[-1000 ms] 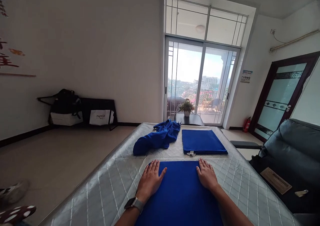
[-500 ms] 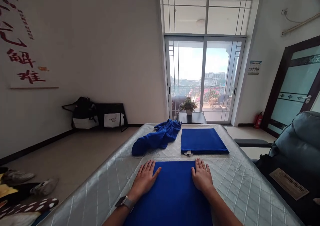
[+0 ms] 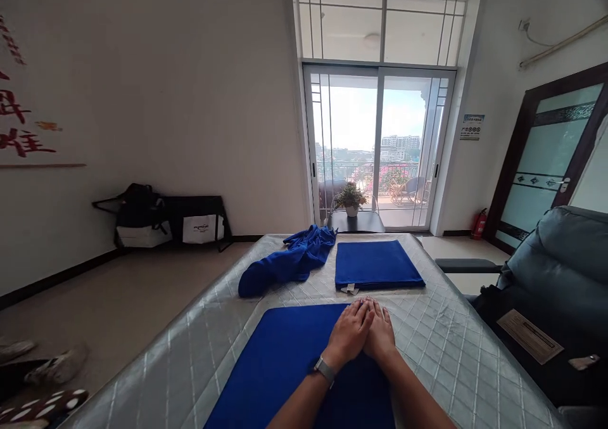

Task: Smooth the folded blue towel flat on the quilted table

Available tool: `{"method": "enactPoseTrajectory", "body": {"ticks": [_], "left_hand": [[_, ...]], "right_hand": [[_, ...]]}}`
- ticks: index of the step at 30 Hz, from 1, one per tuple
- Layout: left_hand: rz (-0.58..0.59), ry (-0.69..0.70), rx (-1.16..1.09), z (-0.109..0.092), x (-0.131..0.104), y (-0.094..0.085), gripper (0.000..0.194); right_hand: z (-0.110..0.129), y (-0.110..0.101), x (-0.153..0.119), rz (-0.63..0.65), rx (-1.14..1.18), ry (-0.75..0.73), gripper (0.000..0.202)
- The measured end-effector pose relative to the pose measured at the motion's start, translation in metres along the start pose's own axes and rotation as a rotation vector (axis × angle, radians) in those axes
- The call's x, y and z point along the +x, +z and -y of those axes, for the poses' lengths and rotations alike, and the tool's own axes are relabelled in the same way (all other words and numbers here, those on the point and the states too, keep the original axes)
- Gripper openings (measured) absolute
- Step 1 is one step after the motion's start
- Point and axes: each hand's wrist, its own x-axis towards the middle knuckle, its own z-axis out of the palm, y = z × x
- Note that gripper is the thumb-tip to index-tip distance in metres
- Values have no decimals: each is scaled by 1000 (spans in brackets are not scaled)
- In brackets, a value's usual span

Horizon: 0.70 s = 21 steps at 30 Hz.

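A blue cloth (image 3: 280,353) lies flat and smooth on the silver quilted cover (image 3: 441,346) in front of me. My left hand (image 3: 348,337), with a watch at the wrist, rests flat on the cloth near its far right corner. Beside it, partly behind the left hand, my right hand (image 3: 381,335) lies flat along the right edge, fingers stretched out. Both hands are open and touch each other. Further back is a neatly folded blue cloth (image 3: 377,264) with a white tag. To its left a crumpled blue cloth (image 3: 289,261) lies in a loose heap.
A potted plant (image 3: 351,199) stands on a dark chair (image 3: 356,222) beyond the far edge of the quilted surface. On the right is a dark armchair (image 3: 555,270). Bags (image 3: 142,220) sit by the left wall, and someone's shoes (image 3: 57,369) show at lower left.
My left hand has moved right across the cloth, from its left edge to beside my right hand. The right hand stays at the right edge. The view has turned slightly.
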Motion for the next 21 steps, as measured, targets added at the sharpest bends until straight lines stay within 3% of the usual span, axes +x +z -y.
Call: {"method": "enactPoseTrajectory", "body": {"ticks": [6,15,18,21], "left_hand": [[76,-111,123,41,-28,-25,62],[124,-301,298,142,-88,-64,55],[125,-364,313,156,-99,-73,58],[116,-407,319,155,-100,-78,63]], "right_hand": [[8,-8,1,-32,49,81,63],[10,-9,1,-20,40,104,64],[10,-8,2,-22,29,103,64],[10,-8,2,-20,17,109,64]]}}
